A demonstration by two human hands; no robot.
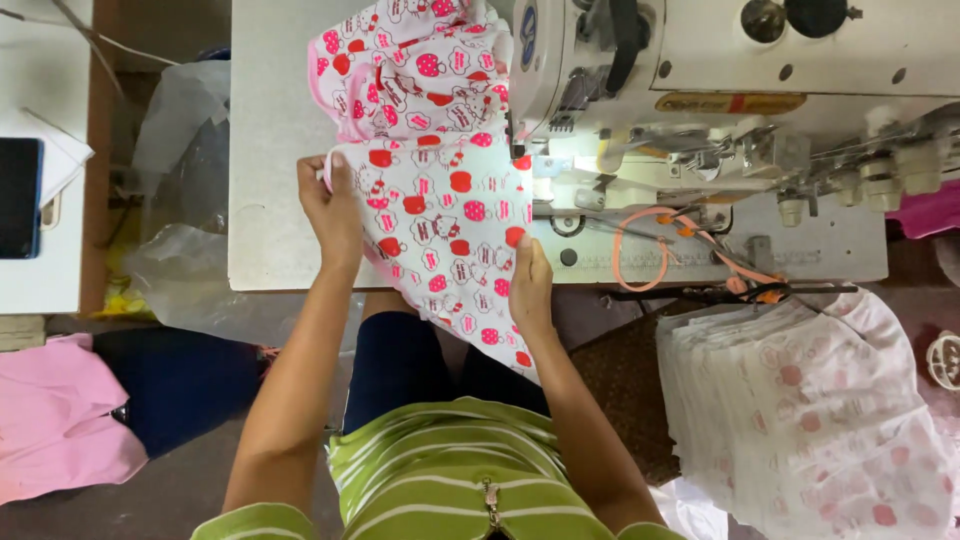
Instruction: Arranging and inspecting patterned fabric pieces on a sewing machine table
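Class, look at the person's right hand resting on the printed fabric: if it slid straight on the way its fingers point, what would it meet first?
The right hand points up the printed fabric toward the sewing machine. Going straight on, it would probably reach the lit needle area under the machine head first, though depth is hard to judge.

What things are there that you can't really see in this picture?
- Needle: head view, hidden behind the sewing machine head and the printed fabric.
- Left hand fingertips: curled around the fabric edge.
- Stack of cut pieces: cut off by the right and bottom edges.
- Dark flat object: cut off by the left edge.
- Right hand: palm flat on the fabric, underside hidden.
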